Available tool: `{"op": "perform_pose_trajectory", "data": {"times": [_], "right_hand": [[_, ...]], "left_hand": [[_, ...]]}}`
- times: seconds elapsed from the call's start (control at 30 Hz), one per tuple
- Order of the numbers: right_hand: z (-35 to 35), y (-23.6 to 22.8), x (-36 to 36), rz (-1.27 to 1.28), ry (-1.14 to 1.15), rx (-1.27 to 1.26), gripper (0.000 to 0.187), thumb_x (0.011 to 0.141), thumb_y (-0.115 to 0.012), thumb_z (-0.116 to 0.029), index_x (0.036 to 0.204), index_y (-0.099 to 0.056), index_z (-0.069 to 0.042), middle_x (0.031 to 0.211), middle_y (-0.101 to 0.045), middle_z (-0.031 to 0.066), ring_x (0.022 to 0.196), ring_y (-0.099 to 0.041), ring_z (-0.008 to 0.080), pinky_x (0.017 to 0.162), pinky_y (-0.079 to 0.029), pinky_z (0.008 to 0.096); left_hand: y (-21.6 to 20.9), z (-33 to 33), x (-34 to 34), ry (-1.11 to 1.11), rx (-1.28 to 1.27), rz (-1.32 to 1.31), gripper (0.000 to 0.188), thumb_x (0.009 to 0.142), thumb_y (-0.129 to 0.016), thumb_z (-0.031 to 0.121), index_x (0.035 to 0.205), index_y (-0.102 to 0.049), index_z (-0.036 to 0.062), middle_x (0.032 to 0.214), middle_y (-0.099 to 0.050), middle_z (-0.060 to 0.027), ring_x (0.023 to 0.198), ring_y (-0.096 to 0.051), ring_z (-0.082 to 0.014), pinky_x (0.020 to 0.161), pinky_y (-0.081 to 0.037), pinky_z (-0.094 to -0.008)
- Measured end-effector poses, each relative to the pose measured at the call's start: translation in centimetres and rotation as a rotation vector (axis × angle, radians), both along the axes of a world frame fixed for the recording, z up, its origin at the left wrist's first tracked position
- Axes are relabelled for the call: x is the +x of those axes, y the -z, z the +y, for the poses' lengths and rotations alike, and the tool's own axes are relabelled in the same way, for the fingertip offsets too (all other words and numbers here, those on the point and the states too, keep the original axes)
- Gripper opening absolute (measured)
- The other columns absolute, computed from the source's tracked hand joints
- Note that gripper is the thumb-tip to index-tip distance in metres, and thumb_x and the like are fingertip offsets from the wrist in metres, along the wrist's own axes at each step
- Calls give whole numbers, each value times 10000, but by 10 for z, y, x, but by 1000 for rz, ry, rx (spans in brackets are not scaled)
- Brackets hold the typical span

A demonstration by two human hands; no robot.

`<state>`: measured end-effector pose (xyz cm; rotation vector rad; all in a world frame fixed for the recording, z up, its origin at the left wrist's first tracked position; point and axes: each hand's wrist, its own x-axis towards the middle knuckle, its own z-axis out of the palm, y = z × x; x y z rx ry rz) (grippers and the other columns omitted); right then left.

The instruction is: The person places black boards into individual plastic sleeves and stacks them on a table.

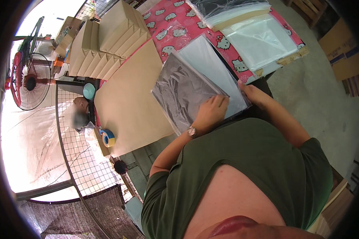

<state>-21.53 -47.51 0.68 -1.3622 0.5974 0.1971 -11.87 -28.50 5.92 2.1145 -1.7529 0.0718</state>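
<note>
A dark grey, fabric-like packet in clear wrinkled plastic point(183, 85) lies at an angle in front of me. Its right part overlaps a pale, flat packet point(213, 63). My left hand point(212, 112), with a watch on the wrist, rests on the grey packet near its right corner, fingers bent over the edge. At the right edge of the pale packet is my right hand point(252, 94), its thumb along the side and the other fingers mostly hidden. Beneath both packets runs a dark edge. A large brown paper sheet point(127, 99) spreads out to the left.
Folded brown paper stacks point(119, 36) stand at the far left. Clear plastic bags point(261, 42) lie on the pink patterned table cover point(163, 24). A tape roll point(107, 138) sits near the left edge, beside another person point(79, 113). A fan point(31, 81) stands beyond.
</note>
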Motion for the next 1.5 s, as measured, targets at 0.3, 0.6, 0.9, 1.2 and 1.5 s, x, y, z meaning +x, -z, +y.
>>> {"op": "perform_pose_trajectory", "data": {"times": [0.3, 0.6, 0.9, 1.2, 1.5], "right_hand": [[-18, 22, 62, 170, -30, -186, 797, 819, -470, -658, 1219, -473, 31, 1169, -559, 192, 1119, -505, 299, 916, -398, 394], [-8, 21, 78, -157, -290, -436, 541, 812, -664, -268, 1205, -458, 42, 1167, -549, 223, 1080, -528, 316, 914, -398, 362], [0, -21, 63, -643, -25, -310, 423, 922, -541, -194, 1274, -420, 6, 1159, -557, 115, 1051, -495, 156, 937, -364, 287], [-9, -66, 71, -741, 38, -326, 442, 913, -561, -181, 1284, -422, 15, 1129, -570, 98, 1048, -504, 133, 926, -382, 280], [-42, -111, 64, -1073, 154, -130, 492, 840, -596, -130, 1280, -417, -1, 1254, -478, 81, 1136, -452, 150, 967, -355, 297]], "left_hand": [[32, -37, -13, 542, 32, 35, 173, 722, -549, 165, 803, -550, 12, 870, -505, -110, 805, -551, -240, 709, -476, -337], [30, -32, 3, 505, -100, 188, 155, 756, -590, 153, 869, -579, 46, 1075, -553, -118, 1019, -538, -263, 880, -423, -386], [27, 82, 129, -932, -820, 1022, 704, 868, -610, 206, 1389, -198, -27, 1394, -307, -172, 1292, -306, -261, 1070, -246, -387], [-53, 63, 125, -320, -1119, 1161, 418, 827, -648, 48, 1196, -470, -33, 1136, -567, -124, 1034, -538, -203, 927, -419, -328], [-62, 64, 116, -1, -1099, 1003, 547, 830, -575, 28, 1321, -344, -30, 1298, -454, -147, 1219, -415, -252, 1030, -315, -385]]}}
